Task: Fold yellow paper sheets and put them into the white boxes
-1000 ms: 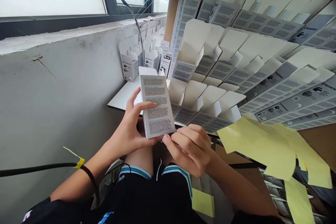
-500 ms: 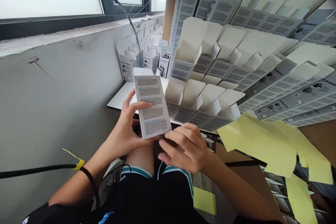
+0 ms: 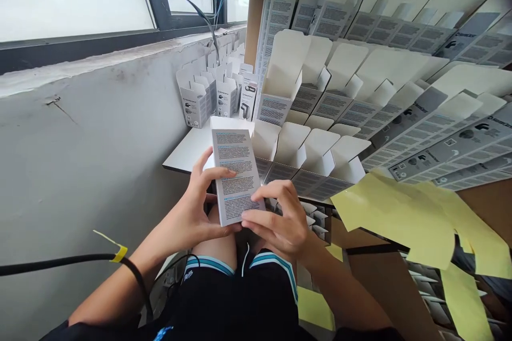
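Observation:
A white carton [image 3: 237,184] with printed text on its face is held upright, slightly tilted, above my lap, its top flap raised. My left hand [image 3: 200,200] is wrapped round its left side, one finger across the front and the thumb under the bottom edge. At the lower right corner, my right hand [image 3: 280,216] grips the same carton, fingertips on its face and bottom edge. Just behind it stand open-topped cartons [image 3: 314,157] in a row.
More cartons [image 3: 336,101] rise in tiers at the right, with others by the wall [image 3: 196,104] on a white table [image 3: 180,152]. Yellow sheets [image 3: 384,208] lie at the right. A black cable [image 3: 60,262] with a yellow tie crosses near my left forearm.
My right hand has moved up onto the carton's lower right corner and now grips it. The carton and my left hand appear slightly lower and to the right in view.

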`<state>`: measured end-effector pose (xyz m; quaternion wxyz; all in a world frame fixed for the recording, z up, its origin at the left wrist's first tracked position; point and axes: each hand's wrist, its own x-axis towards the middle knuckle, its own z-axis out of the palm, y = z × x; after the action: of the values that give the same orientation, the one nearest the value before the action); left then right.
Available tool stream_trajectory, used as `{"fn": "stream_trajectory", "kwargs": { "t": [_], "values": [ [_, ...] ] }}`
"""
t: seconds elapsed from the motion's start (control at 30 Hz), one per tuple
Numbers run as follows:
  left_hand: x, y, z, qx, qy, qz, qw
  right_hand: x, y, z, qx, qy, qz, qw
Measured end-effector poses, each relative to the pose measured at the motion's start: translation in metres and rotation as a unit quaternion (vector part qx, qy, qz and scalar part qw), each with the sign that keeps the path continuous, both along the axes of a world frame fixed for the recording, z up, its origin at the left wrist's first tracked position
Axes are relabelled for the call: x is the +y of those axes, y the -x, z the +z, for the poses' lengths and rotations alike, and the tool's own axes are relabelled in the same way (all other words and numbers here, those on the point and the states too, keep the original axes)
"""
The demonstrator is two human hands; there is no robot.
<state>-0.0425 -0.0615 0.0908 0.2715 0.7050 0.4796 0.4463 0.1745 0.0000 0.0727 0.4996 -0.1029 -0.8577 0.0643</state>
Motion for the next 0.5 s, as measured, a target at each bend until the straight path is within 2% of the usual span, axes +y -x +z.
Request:
{"fn": "stream_trajectory", "kwargs": {
  "t": [0.1, 0.2, 0.3, 0.43, 0.5],
  "values": [
    [-0.003, 0.0, 0.003, -0.009, 0.011, -0.02, 1.0, 0.0, -0.001, -0.002, 0.012, -0.036, 0.003, 0.999],
    [-0.005, -0.003, 0.004, -0.006, -0.015, -0.026, 1.0, -0.002, -0.003, -0.004, 0.029, -0.074, 0.002, 0.997],
    [-0.007, -0.008, 0.002, 0.007, -0.041, -0.023, 0.999, -0.005, -0.005, -0.011, 0.024, -0.096, -0.026, 0.995],
    [-0.003, -0.014, -0.005, 0.051, -0.101, -0.012, 0.994, -0.006, -0.007, -0.033, 0.058, -0.111, -0.075, 0.989],
    [0.004, -0.017, -0.009, 0.073, -0.151, -0.018, 0.986, -0.006, -0.009, -0.046, 0.083, -0.083, -0.094, 0.989]
  ]
}}
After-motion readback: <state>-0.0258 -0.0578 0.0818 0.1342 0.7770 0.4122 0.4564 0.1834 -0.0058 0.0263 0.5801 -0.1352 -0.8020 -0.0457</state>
